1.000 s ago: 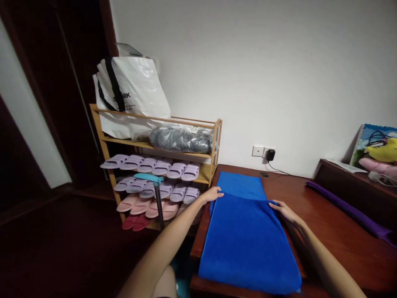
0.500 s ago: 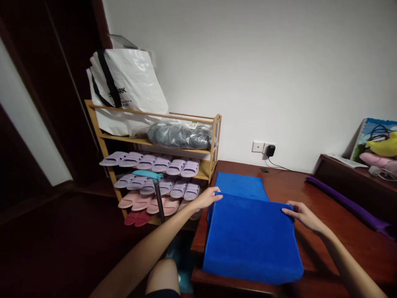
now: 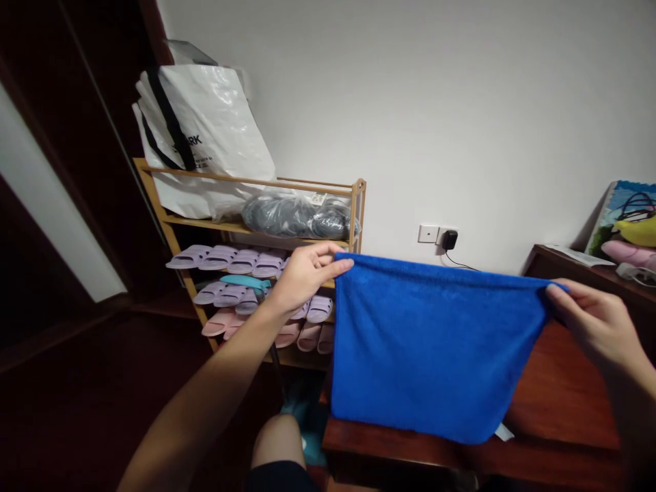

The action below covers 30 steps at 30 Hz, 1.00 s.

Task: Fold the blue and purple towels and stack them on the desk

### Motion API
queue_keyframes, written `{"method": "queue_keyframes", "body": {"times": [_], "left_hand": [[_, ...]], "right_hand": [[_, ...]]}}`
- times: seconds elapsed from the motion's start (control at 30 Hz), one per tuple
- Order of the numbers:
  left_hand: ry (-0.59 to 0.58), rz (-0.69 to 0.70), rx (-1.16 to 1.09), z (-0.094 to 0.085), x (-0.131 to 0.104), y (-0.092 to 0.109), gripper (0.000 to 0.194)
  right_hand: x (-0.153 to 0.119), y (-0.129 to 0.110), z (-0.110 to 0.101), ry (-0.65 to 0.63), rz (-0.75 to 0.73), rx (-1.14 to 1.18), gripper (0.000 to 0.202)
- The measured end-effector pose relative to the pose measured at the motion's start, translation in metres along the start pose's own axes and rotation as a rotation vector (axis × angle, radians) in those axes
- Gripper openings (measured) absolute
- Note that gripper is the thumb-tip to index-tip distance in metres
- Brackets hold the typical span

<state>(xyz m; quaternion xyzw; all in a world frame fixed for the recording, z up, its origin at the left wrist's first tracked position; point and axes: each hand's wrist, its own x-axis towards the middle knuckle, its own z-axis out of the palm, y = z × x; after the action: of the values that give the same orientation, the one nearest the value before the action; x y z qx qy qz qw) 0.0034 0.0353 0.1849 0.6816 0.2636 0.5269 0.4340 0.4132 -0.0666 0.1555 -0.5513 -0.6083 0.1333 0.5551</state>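
Note:
A blue towel hangs spread out in front of me, its top edge stretched between my two hands. My left hand pinches its upper left corner between thumb and fingers. The upper right corner is gripped the same way by my right hand. Its lower edge hangs over the front of the reddish-brown wooden table. A small white tag shows at its lower right. The towel hides much of the tabletop behind it.
To the left stands a wooden shoe rack with several slippers, a plastic-wrapped grey bundle and a large white bag. A teal-topped handle rises before it. A black plug sits in the wall.
Both hands have risen and moved apart, lifting the towel off the table and pulling its top edge taut. A flat blue piece seen behind it on the table is now hidden.

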Motion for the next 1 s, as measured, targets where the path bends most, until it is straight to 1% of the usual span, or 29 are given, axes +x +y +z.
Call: {"method": "queue_keyframes", "body": {"times": [0.13, 0.27, 0.47, 0.7, 0.87, 1.0], "left_hand": [[0.073, 0.072, -0.089, 0.003, 0.014, 0.018, 0.034], [0.102, 0.102, -0.128, 0.005, 0.023, 0.025, 0.034], [0.077, 0.121, -0.181, 0.003, 0.034, 0.02, 0.031], [0.087, 0.1, -0.17, 0.002, 0.044, 0.018, 0.035], [0.074, 0.134, -0.172, 0.003, 0.049, 0.022, 0.03], [0.083, 0.132, -0.183, 0.005, 0.057, 0.019, 0.03]], "right_hand": [[0.016, -0.012, 0.002, 0.092, -0.022, 0.126, 0.033], [0.026, -0.021, 0.007, 0.116, -0.034, 0.224, 0.034], [0.041, -0.018, 0.011, 0.133, -0.047, 0.25, 0.034], [0.048, -0.016, 0.011, 0.093, -0.111, 0.18, 0.027], [0.054, -0.014, 0.008, 0.154, -0.174, 0.098, 0.03], [0.066, -0.01, 0.01, 0.143, -0.15, 0.083, 0.032]]}}
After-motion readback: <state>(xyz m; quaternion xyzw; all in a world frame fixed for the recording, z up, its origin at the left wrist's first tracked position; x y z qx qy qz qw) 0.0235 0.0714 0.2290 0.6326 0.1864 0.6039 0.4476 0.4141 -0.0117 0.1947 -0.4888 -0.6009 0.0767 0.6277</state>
